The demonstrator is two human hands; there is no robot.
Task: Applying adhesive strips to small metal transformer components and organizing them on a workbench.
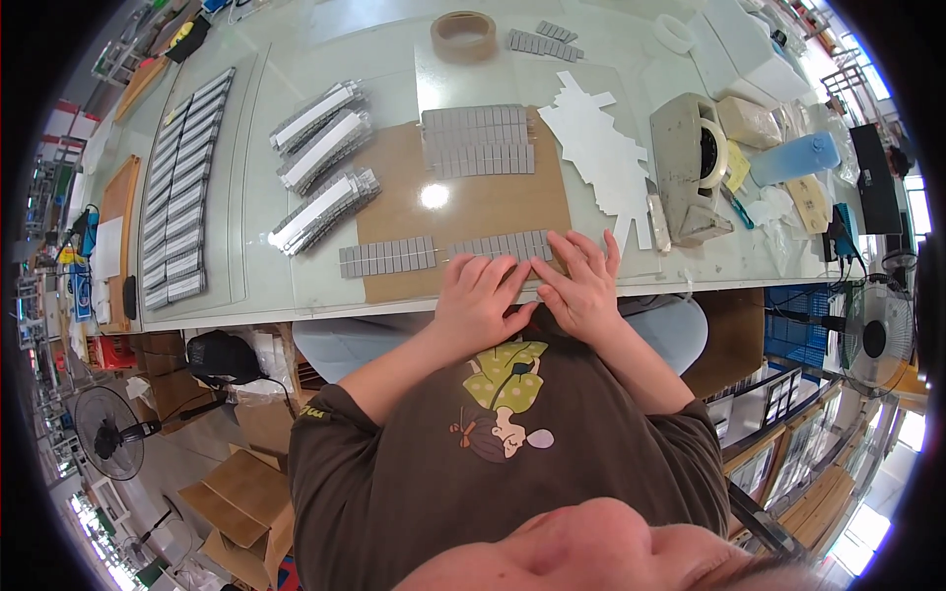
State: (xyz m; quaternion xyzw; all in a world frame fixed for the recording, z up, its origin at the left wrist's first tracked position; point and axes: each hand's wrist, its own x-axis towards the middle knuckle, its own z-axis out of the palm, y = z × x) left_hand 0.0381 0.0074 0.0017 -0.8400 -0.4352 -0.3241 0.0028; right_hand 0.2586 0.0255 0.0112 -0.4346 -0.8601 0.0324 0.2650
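Note:
At the near table edge, a grey segmented strip (498, 244) lies on a brown sheet (394, 207). My left hand (480, 295) has its fingers closed together on the strip's near side. The fingertips of my right hand (583, 291) press on the strip's right end, with the two hands almost meeting there. Just left of them is a second grey segmented strip (389, 258), touched by neither hand. Farther back on the sheet sit several joined grey strips (478, 138) side by side. My fingers hide part of the strip.
White-backed bundles of strips (325, 153) lie to the left, beyond them long rows of grey strips (187, 187). White paper pieces (596, 148) and a tape dispenser (685, 167) stand right. A brown tape roll (463, 36) is at the back, a blue bottle (798, 158) far right.

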